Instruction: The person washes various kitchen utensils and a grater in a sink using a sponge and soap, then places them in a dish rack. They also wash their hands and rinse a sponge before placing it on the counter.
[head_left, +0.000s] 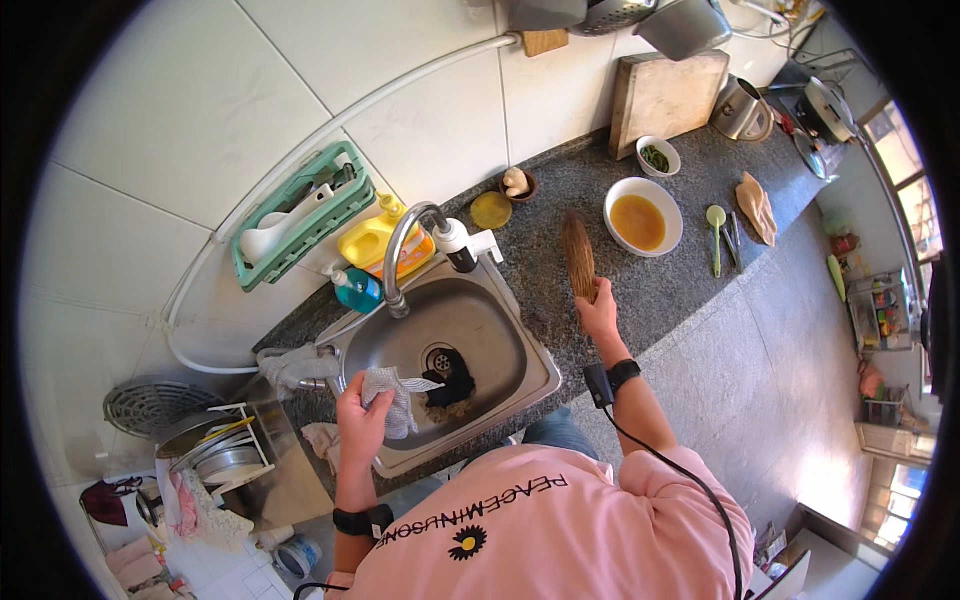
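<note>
Over the left side of the steel sink (487, 330), my left hand (362, 421) grips a grey mesh cloth (390, 409). Pale prongs, like those of a fork (421, 385), stick out beside the cloth; their other end is hidden. My right hand (600, 313) holds the near end of a long brown fibrous object (578, 251), possibly a bamboo wok brush, above the dark stone counter. A dark patch lies by the sink drain (437, 361); I cannot tell whether it is a thing or a shadow. The curved faucet (391, 266) arches over the basin's back edge.
Right of the brush stand a white bowl of orange-brown liquid (638, 223) and a small bowl of greens (657, 157). A green spoon (716, 232) lies near the counter edge. Yellow (371, 241) and blue (358, 290) bottles stand behind the sink. A cutting board (667, 101) leans on the wall.
</note>
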